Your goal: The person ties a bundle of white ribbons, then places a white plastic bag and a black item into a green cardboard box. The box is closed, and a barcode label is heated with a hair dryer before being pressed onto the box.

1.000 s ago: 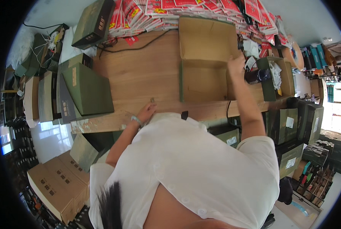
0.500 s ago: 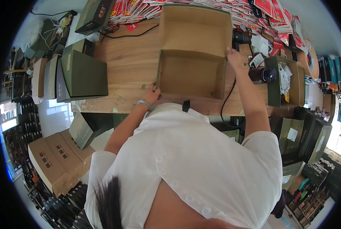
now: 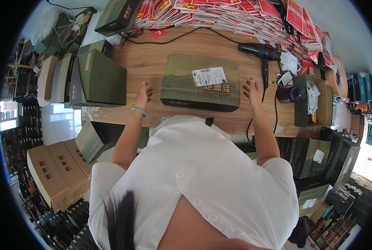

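A green shoebox lies with its lid down on the wooden table in front of me. A white label is stuck on its top, above gold printing. My left hand hovers to the left of the box, apart from it, fingers spread and holding nothing; a pale bangle circles that wrist. To the right of the box is my right hand, also apart from it and empty, its fingers spread. Just beyond that hand lies a black hair dryer, its handle pointing toward me.
Red and white printed packets are heaped along the table's back edge. More green boxes stand at the left. An uncovered box with crumpled paper and a dark bottle are on the right. A black cord hangs over the front edge.
The box stood with its lid up and bare inside showing; now its lid is down. Both hands have let go of it and moved out to its sides. The hair dryer now shows whole.
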`<state>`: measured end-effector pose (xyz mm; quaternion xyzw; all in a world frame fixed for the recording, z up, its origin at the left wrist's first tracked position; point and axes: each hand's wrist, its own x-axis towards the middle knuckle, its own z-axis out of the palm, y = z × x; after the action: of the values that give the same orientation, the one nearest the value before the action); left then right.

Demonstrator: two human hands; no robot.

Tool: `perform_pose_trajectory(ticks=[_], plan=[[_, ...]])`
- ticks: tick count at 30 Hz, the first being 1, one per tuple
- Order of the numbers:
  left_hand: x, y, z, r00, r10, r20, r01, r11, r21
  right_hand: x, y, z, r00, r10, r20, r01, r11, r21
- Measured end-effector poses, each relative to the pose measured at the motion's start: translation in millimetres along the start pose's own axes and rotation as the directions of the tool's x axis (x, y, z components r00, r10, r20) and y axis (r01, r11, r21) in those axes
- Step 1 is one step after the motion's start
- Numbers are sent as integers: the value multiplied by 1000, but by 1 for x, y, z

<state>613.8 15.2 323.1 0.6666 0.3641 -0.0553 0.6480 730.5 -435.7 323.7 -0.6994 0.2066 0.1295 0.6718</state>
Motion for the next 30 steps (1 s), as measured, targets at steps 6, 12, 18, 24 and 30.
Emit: perform_pose_trajectory(ticks=[6, 12, 18, 24, 30], plan=[[21, -9, 45, 948, 274, 162, -309, 915, 258, -11, 30, 36, 996, -77, 45, 85, 972, -219], [32, -30, 56, 916, 296, 270, -376, 868, 325, -5, 62, 57, 975, -183, -125, 109, 888, -447], [34, -31, 48, 893, 318, 319, -419, 847, 328, -21, 46, 65, 973, -169, -159, 67, 861, -504], [25, -21, 52, 915, 273, 298, -371, 860, 351, -25, 40, 64, 977, -175, -121, 98, 877, -471], [35, -35, 49, 923, 271, 272, -351, 882, 314, -19, 50, 63, 965, -193, -179, 84, 871, -484]])
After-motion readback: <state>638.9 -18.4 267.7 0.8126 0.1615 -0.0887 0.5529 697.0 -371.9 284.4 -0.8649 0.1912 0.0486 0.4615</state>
